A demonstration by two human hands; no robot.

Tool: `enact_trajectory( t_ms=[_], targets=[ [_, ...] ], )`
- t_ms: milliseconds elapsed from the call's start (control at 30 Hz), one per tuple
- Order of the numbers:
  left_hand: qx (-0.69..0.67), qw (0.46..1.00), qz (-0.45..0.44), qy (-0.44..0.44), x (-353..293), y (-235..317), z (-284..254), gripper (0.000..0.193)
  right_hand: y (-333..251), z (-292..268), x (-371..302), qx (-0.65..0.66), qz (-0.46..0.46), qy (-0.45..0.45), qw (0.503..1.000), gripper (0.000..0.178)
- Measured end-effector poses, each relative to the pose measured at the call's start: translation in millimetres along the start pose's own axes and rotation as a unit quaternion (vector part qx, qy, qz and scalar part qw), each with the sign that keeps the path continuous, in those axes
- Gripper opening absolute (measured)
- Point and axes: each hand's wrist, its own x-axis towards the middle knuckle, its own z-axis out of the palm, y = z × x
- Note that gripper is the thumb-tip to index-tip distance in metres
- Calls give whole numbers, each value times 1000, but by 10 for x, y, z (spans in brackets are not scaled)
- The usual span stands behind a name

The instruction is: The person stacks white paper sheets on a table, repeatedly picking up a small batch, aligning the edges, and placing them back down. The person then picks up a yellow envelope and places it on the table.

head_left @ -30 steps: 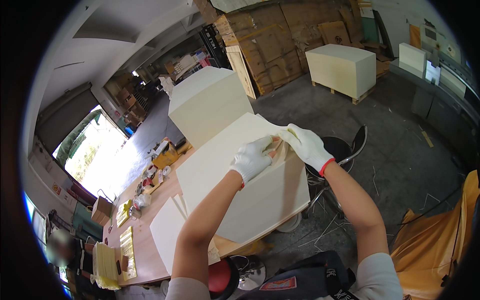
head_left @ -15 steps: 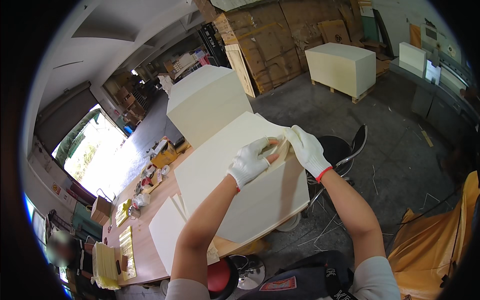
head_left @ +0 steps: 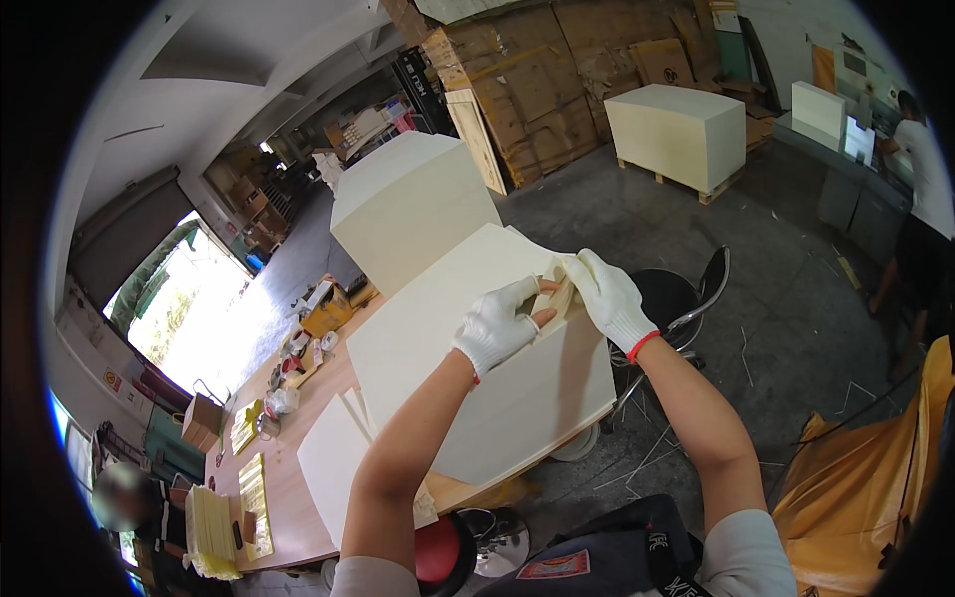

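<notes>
Count, head view, taken from my remote station. I am tallying two gloved hands: one left hand, one right hand. Large stacks of white sheets: I am getting three. Smaller sheet piles on the table are overlapping, so I am leaving their number open. I am logging one table, one black chair, one red stool seat, one orange cover, one bright doorway. Co-workers: I am counting two, one near either side edge.
</notes>
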Motion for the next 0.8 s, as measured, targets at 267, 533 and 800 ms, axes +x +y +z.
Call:
enact_trajectory(
  t_ms=[267,533,800],
  targets=[
    [2,999,20,26,7,-54,23,39,-113,-68,-23,4,17,-16,1000,49],
    [21,998,-42,-40,36,92,-3,39,-3,-11,-13,-15,8,13,1000,45],
    [38,999,33,18,10,19,25,35,-42,-9,-19,15,8,19,1000,47]
  ],
)
